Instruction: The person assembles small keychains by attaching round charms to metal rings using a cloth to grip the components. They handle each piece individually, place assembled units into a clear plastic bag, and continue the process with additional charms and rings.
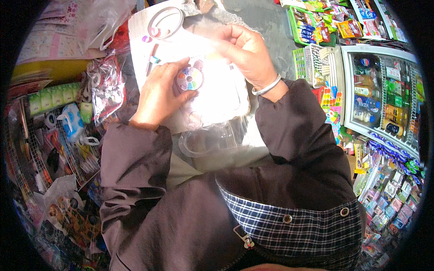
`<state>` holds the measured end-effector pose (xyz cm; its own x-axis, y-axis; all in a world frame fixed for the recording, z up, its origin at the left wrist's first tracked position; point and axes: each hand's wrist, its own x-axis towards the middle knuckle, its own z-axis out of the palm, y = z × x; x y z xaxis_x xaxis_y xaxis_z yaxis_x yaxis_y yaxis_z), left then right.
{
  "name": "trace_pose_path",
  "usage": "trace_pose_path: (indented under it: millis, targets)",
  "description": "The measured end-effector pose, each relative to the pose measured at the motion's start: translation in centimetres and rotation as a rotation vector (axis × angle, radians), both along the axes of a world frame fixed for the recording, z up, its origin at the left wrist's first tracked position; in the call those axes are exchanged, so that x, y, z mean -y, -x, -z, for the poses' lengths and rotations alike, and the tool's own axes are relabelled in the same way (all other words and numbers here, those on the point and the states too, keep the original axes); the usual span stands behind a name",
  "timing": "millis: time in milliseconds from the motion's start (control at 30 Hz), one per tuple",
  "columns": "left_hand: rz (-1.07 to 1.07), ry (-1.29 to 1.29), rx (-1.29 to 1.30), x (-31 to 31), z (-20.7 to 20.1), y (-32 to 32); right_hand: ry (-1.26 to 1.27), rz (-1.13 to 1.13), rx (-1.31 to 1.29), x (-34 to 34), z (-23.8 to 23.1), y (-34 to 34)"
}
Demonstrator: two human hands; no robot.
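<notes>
My left hand [160, 90] has its thumb and fingers around a small round disc [189, 79] with wedges of several colours. Over the sunlit work surface, the fingertips of my right hand [244, 52] are pinched together, and strong glare hides whatever may be between them. Beneath both hands lies a pale, shiny object [226, 97], washed out by the light. A clear plastic tray [214, 140] sits at its near side. Farther off are a white ring [166, 23], a small purple round piece [146, 39] and a thin stick with a teal part [154, 59].
To the right stand a green basket of snack packets [309, 27], a white basket [316, 65] and a glass-fronted drinks fridge [382, 90]. At left are clear plastic wrapping [106, 86], green packets [54, 98] and wire racks of goods [43, 153].
</notes>
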<state>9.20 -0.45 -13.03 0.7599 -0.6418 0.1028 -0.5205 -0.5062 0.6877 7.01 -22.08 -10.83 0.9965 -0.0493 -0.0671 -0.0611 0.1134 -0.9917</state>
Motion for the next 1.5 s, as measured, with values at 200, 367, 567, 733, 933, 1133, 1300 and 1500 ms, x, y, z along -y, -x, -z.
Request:
trace_pose_path:
  millis: [200, 367, 567, 733, 933, 1133, 1300, 1500]
  targets:
    - [-0.005, 0.005, 0.017, 0.1, -0.2, 0.0, -0.028, -0.025, -0.059, 0.2, 0.0, 0.0]
    - [-0.137, 0.131, 0.021, -0.7, -0.6, -0.6, -0.036, -0.034, -0.093, 0.4, -0.2, -0.1]
    - [-0.565, 0.259, 0.006, -2.7, -0.2, -2.3, -0.098, 0.046, -0.026, 0.3, -0.2, -0.1]
    - [-0.575, 0.102, 0.052, -3.9, 0.5, -3.2, -0.136, 0.06, 0.035, 0.7, 0.1, 0.0]
    - [-0.519, 0.117, 0.169, -3.8, 0.7, -3.7, 0.023, 0.083, 0.034, 1.3, 0.2, 0.6]
    - [-0.459, 0.135, 0.053, -3.7, -0.1, -1.9, 0.032, -0.017, 0.036, 2.6, -0.2, 2.4]
    - [-0.329, 0.265, -0.108, -4.9, -0.9, -0.2, 0.201, -0.326, 0.003, 5.4, -2.2, 4.3]
    - [-0.146, 0.126, -0.404, -6.6, -1.2, 1.5, 0.364, -0.75, -0.041, 6.3, -4.7, 8.0]
